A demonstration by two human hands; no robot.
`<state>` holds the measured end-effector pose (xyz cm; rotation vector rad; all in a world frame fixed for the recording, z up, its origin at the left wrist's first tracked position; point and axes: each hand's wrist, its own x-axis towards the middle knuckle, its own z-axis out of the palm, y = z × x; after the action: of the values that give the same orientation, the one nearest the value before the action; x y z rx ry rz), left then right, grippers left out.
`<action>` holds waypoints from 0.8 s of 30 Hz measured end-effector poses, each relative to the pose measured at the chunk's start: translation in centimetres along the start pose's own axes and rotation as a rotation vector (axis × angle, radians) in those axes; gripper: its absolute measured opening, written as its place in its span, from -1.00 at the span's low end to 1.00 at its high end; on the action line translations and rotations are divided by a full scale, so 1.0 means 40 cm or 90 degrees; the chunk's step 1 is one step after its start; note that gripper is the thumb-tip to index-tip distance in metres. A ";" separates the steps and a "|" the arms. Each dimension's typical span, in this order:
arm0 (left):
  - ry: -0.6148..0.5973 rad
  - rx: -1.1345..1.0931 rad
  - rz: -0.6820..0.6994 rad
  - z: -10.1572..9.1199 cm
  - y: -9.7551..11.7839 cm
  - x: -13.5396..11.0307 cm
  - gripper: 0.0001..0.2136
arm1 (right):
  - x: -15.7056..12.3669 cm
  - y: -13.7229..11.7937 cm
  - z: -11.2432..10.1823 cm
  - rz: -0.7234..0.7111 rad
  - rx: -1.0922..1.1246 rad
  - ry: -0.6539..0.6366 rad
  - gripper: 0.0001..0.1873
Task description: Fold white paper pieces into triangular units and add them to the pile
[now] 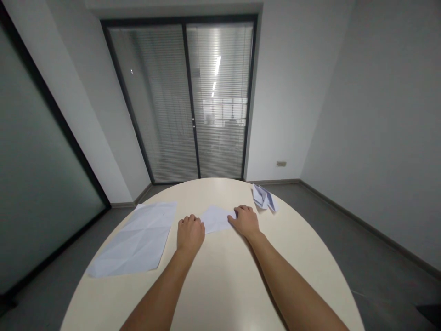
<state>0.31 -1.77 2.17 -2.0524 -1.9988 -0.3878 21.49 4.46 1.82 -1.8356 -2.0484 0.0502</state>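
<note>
A small white piece of folded paper (216, 219), roughly triangular at the top, lies on the round table between my two hands. Its left corner is under the thumb side of my left hand (191, 233), whose fingers are curled closed. At the opposite corner, my right hand (245, 220) grips the paper with thumb and bent fingers. Both hands rest low against the tabletop, and the corners of the paper are hidden by them.
Large creased white sheets (138, 241) lie on the left of the cream round table (220, 285). Folded paper pieces (264, 198) sit near the far right edge. Beyond the table stand a glass door with blinds (220, 138) and pale walls.
</note>
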 end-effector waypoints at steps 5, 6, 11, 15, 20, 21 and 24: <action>-0.043 0.008 0.031 -0.007 0.029 -0.005 -0.68 | -0.004 -0.004 0.000 -0.001 -0.004 0.001 -0.58; -0.052 0.001 0.034 -0.007 0.033 -0.006 -0.68 | -0.005 -0.006 -0.001 -0.004 -0.007 0.001 -0.58; -0.061 -0.028 0.011 -0.010 0.048 -0.013 -0.70 | -0.008 -0.010 -0.004 -0.010 -0.017 -0.008 -0.58; -0.046 -0.031 0.007 -0.015 0.055 -0.019 -0.67 | -0.009 -0.013 -0.006 -0.013 -0.003 -0.009 -0.60; -0.051 -0.024 0.010 -0.023 0.059 -0.022 -0.65 | -0.006 -0.013 0.003 -0.032 0.032 0.000 -0.63; -0.051 -0.026 0.011 -0.024 0.059 -0.023 -0.65 | -0.005 -0.012 0.006 -0.034 0.038 -0.001 -0.62; -0.045 -0.041 0.015 -0.025 0.059 -0.023 -0.65 | -0.002 -0.009 0.014 -0.038 0.051 0.000 -0.55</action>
<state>2.63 -3.06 2.78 -2.1546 -2.0259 -0.3853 20.99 4.48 1.38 -1.7249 -2.0690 0.1140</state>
